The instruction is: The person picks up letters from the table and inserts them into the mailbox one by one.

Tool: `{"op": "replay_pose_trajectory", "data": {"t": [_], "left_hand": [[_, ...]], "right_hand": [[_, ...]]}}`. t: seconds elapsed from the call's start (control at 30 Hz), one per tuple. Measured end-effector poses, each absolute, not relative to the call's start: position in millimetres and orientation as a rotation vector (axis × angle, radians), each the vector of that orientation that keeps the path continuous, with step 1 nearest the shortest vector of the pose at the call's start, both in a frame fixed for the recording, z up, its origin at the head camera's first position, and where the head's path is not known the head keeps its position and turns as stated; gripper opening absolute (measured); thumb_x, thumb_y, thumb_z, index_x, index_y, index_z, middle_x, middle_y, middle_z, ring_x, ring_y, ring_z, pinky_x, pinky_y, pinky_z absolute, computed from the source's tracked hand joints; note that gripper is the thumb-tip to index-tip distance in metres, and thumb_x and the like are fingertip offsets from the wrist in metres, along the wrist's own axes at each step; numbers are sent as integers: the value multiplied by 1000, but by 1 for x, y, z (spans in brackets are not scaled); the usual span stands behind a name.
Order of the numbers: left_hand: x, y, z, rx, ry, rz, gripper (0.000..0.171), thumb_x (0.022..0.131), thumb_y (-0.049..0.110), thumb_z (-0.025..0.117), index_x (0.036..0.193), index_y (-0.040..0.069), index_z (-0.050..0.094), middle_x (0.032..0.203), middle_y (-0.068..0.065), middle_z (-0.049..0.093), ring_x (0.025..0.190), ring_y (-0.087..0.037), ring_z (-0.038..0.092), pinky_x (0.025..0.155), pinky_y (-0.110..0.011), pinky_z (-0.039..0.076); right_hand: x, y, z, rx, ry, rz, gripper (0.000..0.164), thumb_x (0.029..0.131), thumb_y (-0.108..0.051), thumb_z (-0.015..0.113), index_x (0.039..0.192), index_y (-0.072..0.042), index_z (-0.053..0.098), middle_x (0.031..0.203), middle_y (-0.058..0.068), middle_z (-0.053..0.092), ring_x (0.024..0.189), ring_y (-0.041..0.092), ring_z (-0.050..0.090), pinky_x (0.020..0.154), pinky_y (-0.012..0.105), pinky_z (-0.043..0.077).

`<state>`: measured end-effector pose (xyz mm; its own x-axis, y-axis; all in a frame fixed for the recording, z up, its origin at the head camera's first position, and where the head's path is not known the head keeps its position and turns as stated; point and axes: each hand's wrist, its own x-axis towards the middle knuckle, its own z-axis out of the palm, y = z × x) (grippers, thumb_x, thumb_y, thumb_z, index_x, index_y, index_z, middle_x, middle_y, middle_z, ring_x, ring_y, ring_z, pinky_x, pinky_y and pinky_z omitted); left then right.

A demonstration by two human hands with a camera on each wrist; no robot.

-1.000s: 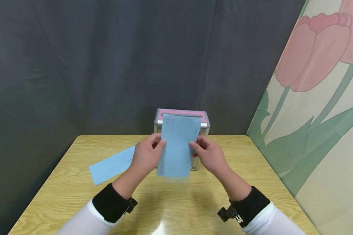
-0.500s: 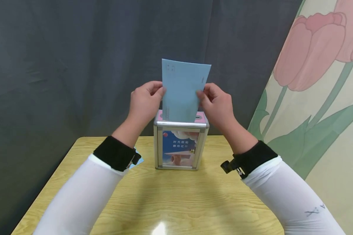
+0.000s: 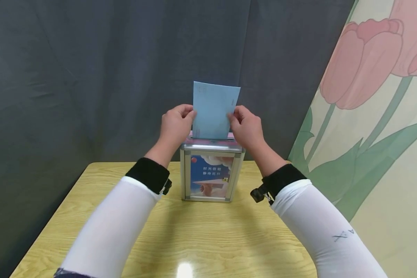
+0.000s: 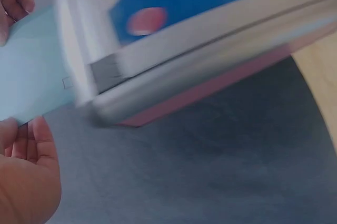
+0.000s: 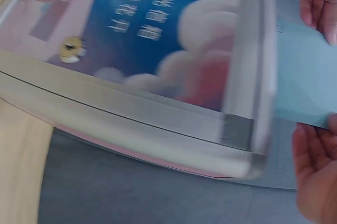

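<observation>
Both hands hold a light blue envelope (image 3: 213, 110) upright over a metal-framed letter box with a slotted pink top (image 3: 212, 146). My left hand (image 3: 175, 125) pinches the envelope's left edge between thumb and fingers; my right hand (image 3: 248, 127) grips the opposite edge the same way. The envelope's lower edge meets the box top near the slot. Whether it is inside the slot cannot be made out. In the left wrist view, the envelope (image 4: 31, 66) stretches between the hands, its lower end behind the box's frame.
The box stands on a wood-grain table (image 3: 208, 231), its front panel (image 3: 212, 175) printed with blue and pink and fitted with a small lock. A dark curtain (image 3: 125, 77) hangs behind. To the right is a wall with painted tulips (image 3: 368, 69).
Both hands have lifted the envelope from before the box to above it, then lowered it onto the top. Another blue envelope, on the table at left, is now hidden by my left arm.
</observation>
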<state>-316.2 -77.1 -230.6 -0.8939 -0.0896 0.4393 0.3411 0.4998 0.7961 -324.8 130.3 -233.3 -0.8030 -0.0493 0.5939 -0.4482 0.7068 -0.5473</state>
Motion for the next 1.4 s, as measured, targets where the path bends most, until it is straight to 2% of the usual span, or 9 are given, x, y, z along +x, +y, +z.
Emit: {"op": "replay_pose_trajectory", "data": {"t": [0.17, 0.37, 0.5, 0.63, 0.7, 0.8, 1.03, 1.27, 1.4], "left_hand": [[-326, -75, -262, -220, -2412, -1286, 33, 88, 42, 46, 118, 30, 48, 96, 9, 57, 81, -8, 51, 69, -34, 49], [-330, -74, -276, -326, -2369, -1055, 60, 90, 33, 46, 133, 47, 7, 111, 3, 51, 86, -11, 50, 71, -36, 48], [-332, -73, -274, -392, -2347, -905, 70, 90, 28, 48, 131, 50, -4, 122, -3, 46, 86, -14, 49, 71, -38, 48], [-332, -75, -275, -404, -2356, -880, 68, 90, 26, 47, 132, 50, -1, 116, -4, 48, 87, -15, 49, 74, -38, 48], [-332, -76, -277, -393, -2349, -902, 65, 90, 27, 47, 132, 49, 3, 112, -3, 50, 87, -14, 48, 76, -38, 48], [-331, -76, -279, -357, -2334, -945, 56, 91, 30, 46, 134, 45, 13, 104, 0, 53, 86, -12, 49, 78, -36, 48], [-332, -75, -287, -307, -2316, -1010, 43, 90, 35, 45, 130, 28, 34, 89, 5, 54, 73, -11, 49, 67, -33, 49], [-334, -77, -292, -280, -2239, -1092, 26, 90, 33, 47, 114, 25, 50, 87, 8, 56, 73, -9, 49, 68, -34, 48], [-333, -74, -291, -291, -2259, -1118, 23, 90, 35, 46, 110, 27, 54, 95, 8, 58, 80, -7, 49, 73, -33, 49]], "right_hand": [[-332, 131, -254, 305, -2541, 910, 17, 87, -36, 50, 86, -20, 49, 76, 4, 50, 73, 18, 48, 63, 37, 45], [-337, 128, -268, 317, -2621, 779, 17, 86, -29, 53, 82, -12, 53, 90, 4, 46, 79, 20, 44, 66, 37, 48], [-336, 126, -272, 388, -2617, 684, 17, 86, -25, 53, 83, -8, 53, 95, 5, 45, 82, 20, 43, 68, 37, 48], [-335, 124, -276, 404, -2587, 765, 28, 85, -23, 55, 110, -14, 47, 96, 4, 48, 82, 18, 46, 72, 38, 50], [-336, 123, -277, 406, -2551, 838, 57, 84, -20, 57, 131, -27, 27, 98, 4, 50, 80, 17, 49, 74, 39, 51], [-337, 122, -279, 423, -2502, 870, 85, 82, -17, 58, 133, -47, -4, 105, 5, 52, 82, 17, 51, 77, 42, 50], [-338, 123, -285, 464, -2482, 717, 65, 85, -18, 55, 132, -46, 21, 103, 5, 53, 84, 17, 48, 81, 42, 48], [-338, 123, -286, 432, -2452, 770, 75, 85, -19, 56, 131, -53, 7, 114, 8, 55, 86, 19, 54, 80, 46, 48], [-338, 125, -287, 444, -2452, 694, 52, 87, -23, 53, 130, -41, 32, 116, 4, 55, 88, 17, 51, 81, 42, 48]]}}
